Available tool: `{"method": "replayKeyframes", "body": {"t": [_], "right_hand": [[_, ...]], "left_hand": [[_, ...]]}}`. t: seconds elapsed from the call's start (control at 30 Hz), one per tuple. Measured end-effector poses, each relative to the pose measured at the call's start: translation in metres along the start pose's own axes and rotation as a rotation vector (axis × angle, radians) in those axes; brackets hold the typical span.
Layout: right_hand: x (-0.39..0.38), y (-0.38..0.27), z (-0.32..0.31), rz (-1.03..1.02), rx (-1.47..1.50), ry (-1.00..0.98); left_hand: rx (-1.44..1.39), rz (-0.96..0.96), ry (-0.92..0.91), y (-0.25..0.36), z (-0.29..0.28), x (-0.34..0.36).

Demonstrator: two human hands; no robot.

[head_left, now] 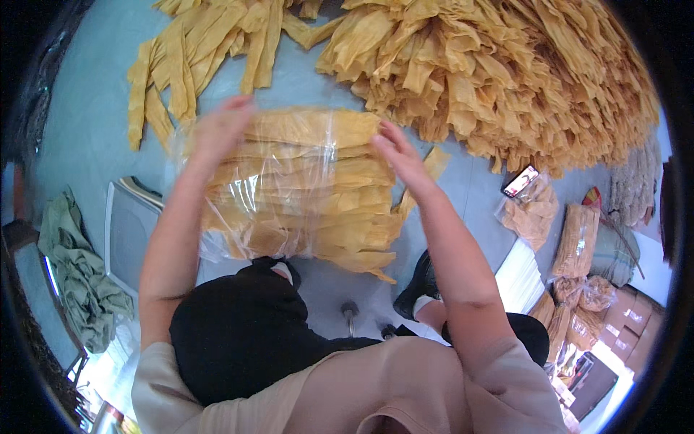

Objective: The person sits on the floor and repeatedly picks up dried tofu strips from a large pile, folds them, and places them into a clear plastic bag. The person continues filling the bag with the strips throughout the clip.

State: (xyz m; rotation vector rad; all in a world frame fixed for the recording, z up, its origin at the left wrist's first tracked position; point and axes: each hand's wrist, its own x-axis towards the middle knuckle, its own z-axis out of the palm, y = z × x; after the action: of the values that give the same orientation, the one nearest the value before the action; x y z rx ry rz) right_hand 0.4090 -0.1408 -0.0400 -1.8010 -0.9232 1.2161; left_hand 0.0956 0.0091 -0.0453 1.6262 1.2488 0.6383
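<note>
A clear plastic bag [271, 195] lies in front of me, around flat, yellow crinkled strips [358, 224] laid side by side, their ends sticking out at the right. My left hand [224, 130] is at the bag's upper left, blurred, so its finger shape is unclear. At the upper right end of the bundle my right hand [394, 152] has its fingers apart and slightly curved, beside the strips; whether they touch is hard to tell.
A large heap of strips [477, 72] fills the back right, loose strips [202, 50] the back left. A phone [520, 181] and bagged bundles [575, 239] sit at the right, cardboard boxes [629, 333] lower right. At left are a grey tray [130, 246] and green fabric [79, 275].
</note>
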Motion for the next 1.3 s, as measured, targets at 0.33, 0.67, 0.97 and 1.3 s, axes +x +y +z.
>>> {"method": "replayKeyframes", "body": {"t": [0.33, 0.67, 0.97, 1.3], "right_hand": [[-0.062, 0.055, 0.043, 0.502, 0.590, -0.021], [-0.136, 0.114, 0.055, 0.848, 0.846, 0.068], [-0.096, 0.147, -0.021, 0.771, 0.472, 0.105], [0.024, 0.043, 0.028, 0.278, 0.613, -0.174]], "left_hand": [[-0.578, -0.668, 0.006, -0.077, -0.073, -0.051], [-0.786, -0.831, -0.040, -0.127, -0.077, -0.109], [-0.771, -0.679, 0.090, -0.132, -0.081, -0.105], [-0.843, -0.795, -0.118, -0.106, -0.071, -0.108]]}}
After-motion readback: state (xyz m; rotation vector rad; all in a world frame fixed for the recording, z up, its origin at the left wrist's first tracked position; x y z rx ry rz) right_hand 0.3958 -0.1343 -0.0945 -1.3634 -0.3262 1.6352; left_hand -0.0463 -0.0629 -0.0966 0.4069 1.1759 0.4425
